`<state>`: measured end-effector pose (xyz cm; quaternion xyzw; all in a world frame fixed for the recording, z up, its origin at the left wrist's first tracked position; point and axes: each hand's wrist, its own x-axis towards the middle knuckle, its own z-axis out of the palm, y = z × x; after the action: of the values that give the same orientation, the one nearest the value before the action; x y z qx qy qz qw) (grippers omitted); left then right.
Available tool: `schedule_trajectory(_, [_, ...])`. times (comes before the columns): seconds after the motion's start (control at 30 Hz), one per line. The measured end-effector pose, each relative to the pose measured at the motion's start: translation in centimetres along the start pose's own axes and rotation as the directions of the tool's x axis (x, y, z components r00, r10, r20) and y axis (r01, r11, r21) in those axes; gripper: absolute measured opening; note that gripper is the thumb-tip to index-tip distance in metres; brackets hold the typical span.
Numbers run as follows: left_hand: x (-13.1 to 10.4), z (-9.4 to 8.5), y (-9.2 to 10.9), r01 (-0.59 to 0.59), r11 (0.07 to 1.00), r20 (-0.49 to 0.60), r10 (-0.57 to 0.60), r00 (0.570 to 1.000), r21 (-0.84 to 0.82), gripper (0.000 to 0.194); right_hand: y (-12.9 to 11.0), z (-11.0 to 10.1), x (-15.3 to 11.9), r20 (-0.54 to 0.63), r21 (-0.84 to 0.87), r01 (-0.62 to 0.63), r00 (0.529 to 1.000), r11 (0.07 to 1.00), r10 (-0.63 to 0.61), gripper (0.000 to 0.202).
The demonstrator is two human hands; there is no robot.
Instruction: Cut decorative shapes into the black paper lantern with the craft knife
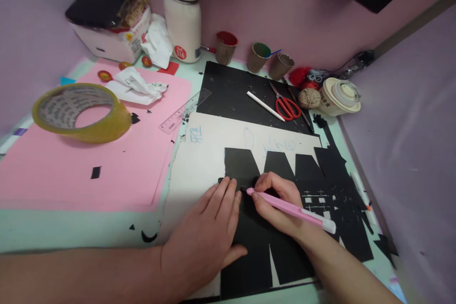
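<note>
In the head view, my right hand [281, 199] grips a slim pink craft knife [288, 208] like a pen, its tip touching black paper [245, 237]. My left hand [210, 223] lies flat on the same paper, fingers stretched out, just left of the tip. Notched flaps line the top of this sheet, and small window-like openings show right of my right hand. Beneath it is a white board [192, 171] with blue pen marks. My right fingers partly hide the spot around the blade.
Scissors [288, 107], a white pen [265, 106] and a clear ruler [185, 110] lie beyond the board. Yellow tape [121, 121] stands on pink paper [124, 171] at left. A bottle [182, 23], paint cups [226, 47], twine [309, 98] and a lidded tub [340, 97] line the back.
</note>
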<state>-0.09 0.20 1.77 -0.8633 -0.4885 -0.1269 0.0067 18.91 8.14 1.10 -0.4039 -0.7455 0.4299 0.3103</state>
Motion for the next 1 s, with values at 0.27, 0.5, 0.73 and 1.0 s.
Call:
schedule_trajectory(0.27, [0.1,0.0,-0.1,-0.005,1.0,-0.009,0.005,1.0,0.006,0.08,-0.7,0.0,0.4,0.004,-0.006,-0.044,0.999,0.999,0.044,0.017])
schedule_trajectory(0.5, [0.0,0.0,0.0,0.01,1.0,-0.015,-0.01,1.0,0.006,0.08,-1.1,-0.2,0.9,0.014,-0.045,-0.199,0.98,0.979,0.2,0.018])
schedule_trajectory(0.73, [0.1,-0.1,0.0,0.016,1.0,-0.021,-0.016,1.0,0.0,0.079,-0.9,-0.3,0.9,0.019,-0.072,-0.244,0.969,0.967,0.246,0.018])
schedule_trajectory(1.0, [0.1,-0.2,0.0,0.016,1.0,-0.025,-0.017,1.0,-0.006,0.079,-0.7,-0.4,0.8,0.03,-0.063,-0.213,0.976,0.975,0.216,0.018])
